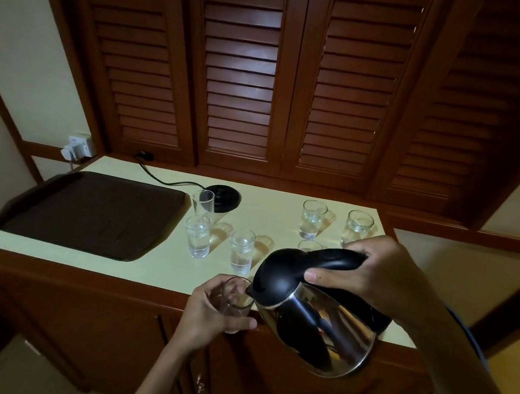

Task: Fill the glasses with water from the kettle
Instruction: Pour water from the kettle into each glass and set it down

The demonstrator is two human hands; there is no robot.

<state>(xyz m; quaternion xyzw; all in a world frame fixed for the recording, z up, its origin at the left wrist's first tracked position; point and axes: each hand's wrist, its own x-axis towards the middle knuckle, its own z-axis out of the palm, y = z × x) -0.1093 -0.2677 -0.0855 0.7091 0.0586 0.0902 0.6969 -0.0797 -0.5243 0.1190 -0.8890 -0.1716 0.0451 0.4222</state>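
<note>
Pouring into the glass I hold at the counter's front edge
My left hand (211,307) wraps round the small clear drinking glass (237,300), held in the air just in front of the pale countertop (151,269); the steel-bodied kettle with black lid and handle (316,330) tips left, spout at the rim, and my right hand (375,269) grips its handle. I should tilt slowly, keep the glass upright, and stop at about the level in the filled glass (198,238) standing behind

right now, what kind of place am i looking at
Likely a hotel room's drinks counter: a corded kettle base, a brown serving tray, and louvred wooden doors behind.
</note>
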